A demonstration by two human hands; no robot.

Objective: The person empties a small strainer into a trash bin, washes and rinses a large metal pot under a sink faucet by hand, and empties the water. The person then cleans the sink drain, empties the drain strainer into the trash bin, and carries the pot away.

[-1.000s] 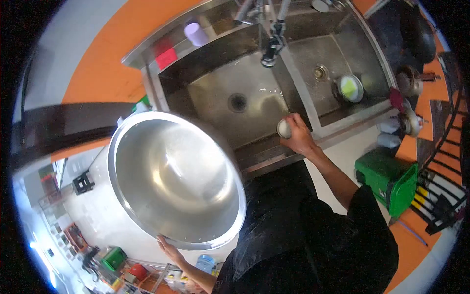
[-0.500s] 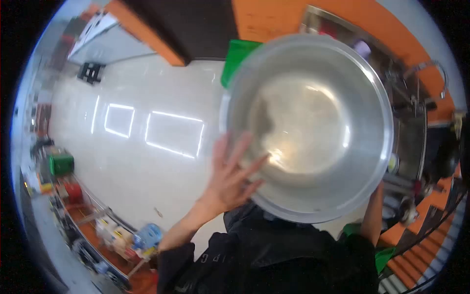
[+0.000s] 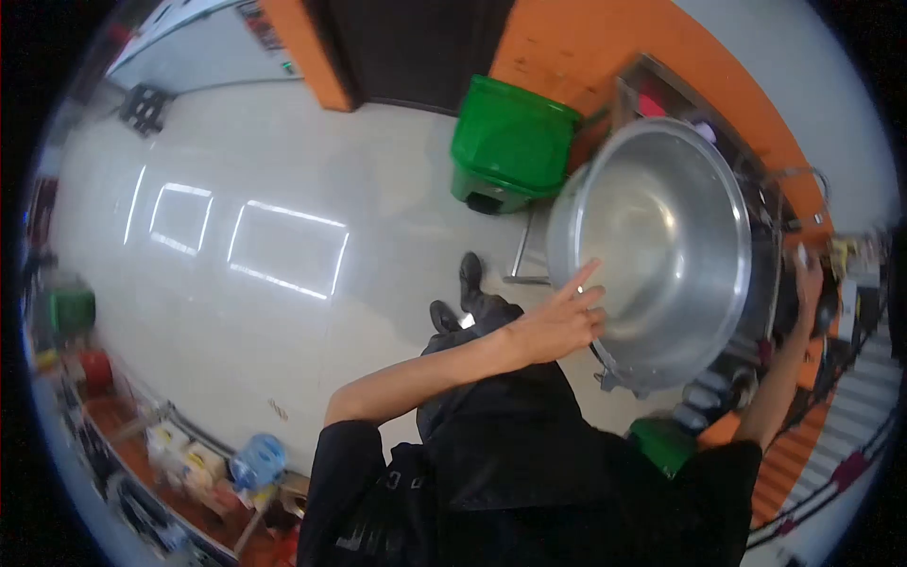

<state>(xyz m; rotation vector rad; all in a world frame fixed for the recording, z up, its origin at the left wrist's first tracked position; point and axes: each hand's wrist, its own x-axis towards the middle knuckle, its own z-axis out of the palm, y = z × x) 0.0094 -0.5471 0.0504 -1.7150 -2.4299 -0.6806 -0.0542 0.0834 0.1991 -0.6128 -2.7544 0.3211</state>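
Note:
A large silver metal basin [image 3: 661, 255] leans at a tilt over the sink counter, its open mouth turned towards me. My left hand [image 3: 572, 321] is at its near left rim, with the fingers over the edge and the index finger stretched along the inside. To the right of the basin, my right hand [image 3: 808, 283] reaches out past the sink. Its fingers look closed around a small pale thing that I cannot make out.
A green lidded bin [image 3: 515, 137] stands left of the basin. Behind the basin is a metal sink counter [image 3: 647, 71] with a faucet [image 3: 817, 175]. A water jug [image 3: 257, 461] and containers line a low shelf at lower left. Another green container [image 3: 666, 444] is near my right side.
The basin has moved right and away, onto the sink side, uncovering the green bin. My left hand went with its rim. My right hand left the basin's edge and reached farther right.

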